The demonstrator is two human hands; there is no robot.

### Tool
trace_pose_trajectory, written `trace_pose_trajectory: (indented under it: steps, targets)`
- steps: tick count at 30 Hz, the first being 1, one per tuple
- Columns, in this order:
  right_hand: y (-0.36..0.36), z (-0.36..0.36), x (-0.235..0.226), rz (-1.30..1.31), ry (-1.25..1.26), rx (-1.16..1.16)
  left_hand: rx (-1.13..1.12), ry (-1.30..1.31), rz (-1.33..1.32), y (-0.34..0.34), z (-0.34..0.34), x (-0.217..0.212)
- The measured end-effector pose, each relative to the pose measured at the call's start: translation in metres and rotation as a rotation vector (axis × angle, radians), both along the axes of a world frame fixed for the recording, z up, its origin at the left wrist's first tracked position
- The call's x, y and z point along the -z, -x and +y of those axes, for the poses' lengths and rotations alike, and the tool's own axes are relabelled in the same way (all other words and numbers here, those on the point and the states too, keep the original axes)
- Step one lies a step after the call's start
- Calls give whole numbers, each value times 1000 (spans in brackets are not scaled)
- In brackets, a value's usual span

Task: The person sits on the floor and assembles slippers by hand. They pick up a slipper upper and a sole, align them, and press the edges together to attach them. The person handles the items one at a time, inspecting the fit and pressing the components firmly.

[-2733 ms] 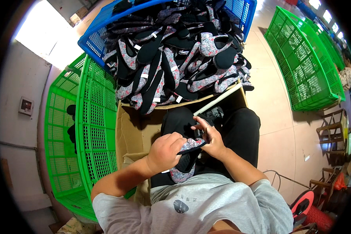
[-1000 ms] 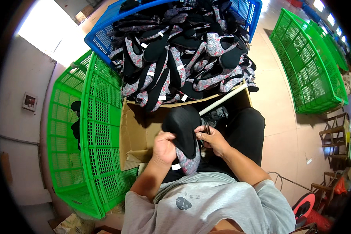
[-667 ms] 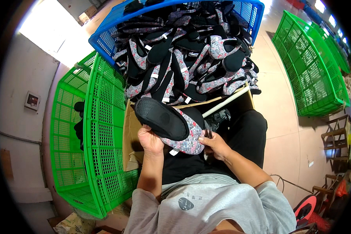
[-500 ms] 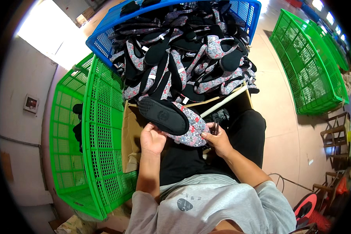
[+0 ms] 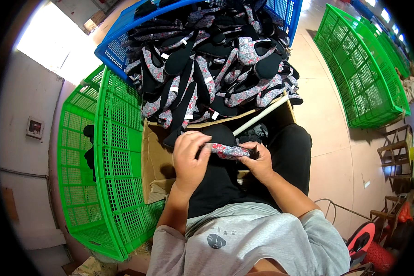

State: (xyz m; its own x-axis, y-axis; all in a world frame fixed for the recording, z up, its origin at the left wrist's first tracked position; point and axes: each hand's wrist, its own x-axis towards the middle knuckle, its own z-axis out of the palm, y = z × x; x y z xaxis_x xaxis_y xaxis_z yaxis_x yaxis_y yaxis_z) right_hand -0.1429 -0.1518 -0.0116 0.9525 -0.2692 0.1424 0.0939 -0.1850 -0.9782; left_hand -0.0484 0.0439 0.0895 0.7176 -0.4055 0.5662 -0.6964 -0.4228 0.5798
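Observation:
Above my lap I hold a slipper (image 5: pixel 225 152) with a grey-and-red floral upper, turned nearly edge-on. My right hand (image 5: pixel 258 160) grips its toe end, thumb on the near side. Beside those fingers is a small dark tool, too hidden to name. My left hand (image 5: pixel 189 156) curls over the other end, thumb and fingertips against the fabric; it hides much of the slipper's black heel part. Just beyond my hands, a heap of similar slippers (image 5: pixel 204 78), black and floral with small white tags, spills from a blue crate (image 5: pixel 111 51).
A cardboard box (image 5: pixel 154 158) with a pale bar (image 5: pixel 262 114) across it stands beyond my lap. Green mesh crates rise close on the left (image 5: pixel 119 161) and farther off at right (image 5: pixel 354 69). Wooden stools (image 5: pixel 393 149) stand at the far right.
The slipper has turned from sole-up to edge-on. My left hand has moved from below its heel side up over it. My right hand keeps hold of the toe.

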Motion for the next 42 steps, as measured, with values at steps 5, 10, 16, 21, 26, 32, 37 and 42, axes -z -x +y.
trace_pose_trajectory:
  steps: [5, 10, 16, 21, 26, 32, 37, 42]
  targets:
    - [0, 2, 4, -50, 8, 11, 179, -157, 119, -4, -18, -9]
    - [2, 4, 7, -65, 2, -4, 194, -353, 251, -3, -26, -12]
    - [5, 4, 1, -113, 18, -46, 308, -351, 403, -15, -13, -3]
    - [3, 5, 0, -171, 18, -93, 178, -300, 466, -17, 3, 8]
    - [3, 5, -2, -183, 31, -99, 258, -280, 549, -12, 4, 8]
    - [5, 5, 0, -153, -1, -107, 330, -285, 561, -8, -1, -3]
    - [6, 7, -3, -61, -84, -103, 357, -276, 483, -7, -3, -2]
    - [3, 2, 2, 3, -80, -108, 244, -237, 345, -4, -10, -5]
